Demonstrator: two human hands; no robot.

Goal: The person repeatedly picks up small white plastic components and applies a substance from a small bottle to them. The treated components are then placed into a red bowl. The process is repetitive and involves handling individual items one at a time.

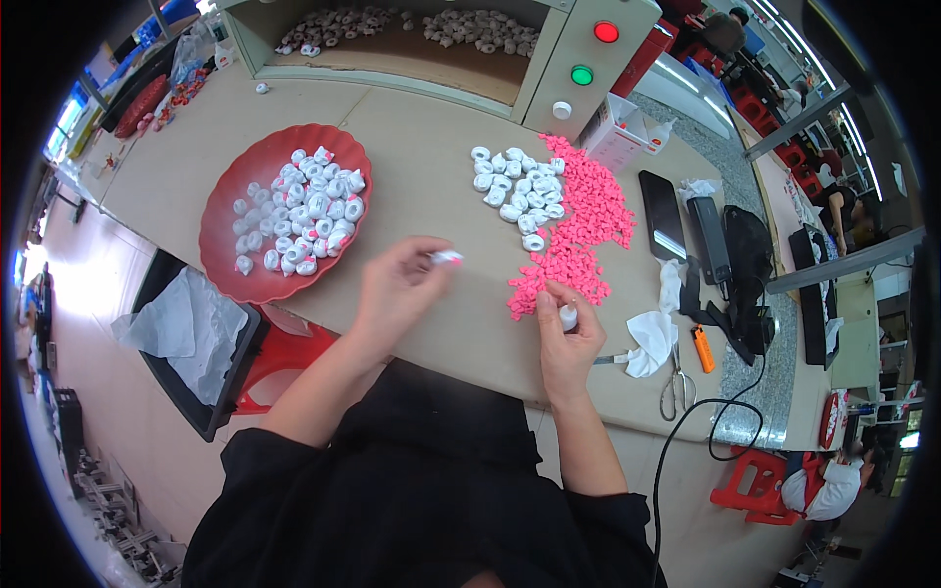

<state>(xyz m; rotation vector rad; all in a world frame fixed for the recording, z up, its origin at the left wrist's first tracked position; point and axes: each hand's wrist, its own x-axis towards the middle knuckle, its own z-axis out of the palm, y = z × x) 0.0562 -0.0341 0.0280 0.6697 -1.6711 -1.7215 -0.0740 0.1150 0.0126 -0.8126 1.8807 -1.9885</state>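
Between the thumb and fingers of my left hand [407, 279] is a small white piece with a pink spot [448, 257]; that hand is a little blurred. My right hand [571, 343] is closed round a small white rounded thing [569, 316], mostly covered by the fingers, so its kind is unclear. Just beyond the right fingertips lies a spread of tiny pink pieces [593, 201]. White ring-like pieces [520, 186] are heaped against its left side. A red scalloped dish [221, 230] to the left of my left hand holds many white pieces, some showing pink.
At the back stands a cabinet with a shelf [392, 73] of white pieces and a panel with red and green buttons [582, 75]. Rightward lie a phone [662, 214], tissue [652, 343], scissors [678, 387], an orange lighter [703, 350] and a black cable [667, 461]. A black tray [201, 416] sits lower left.
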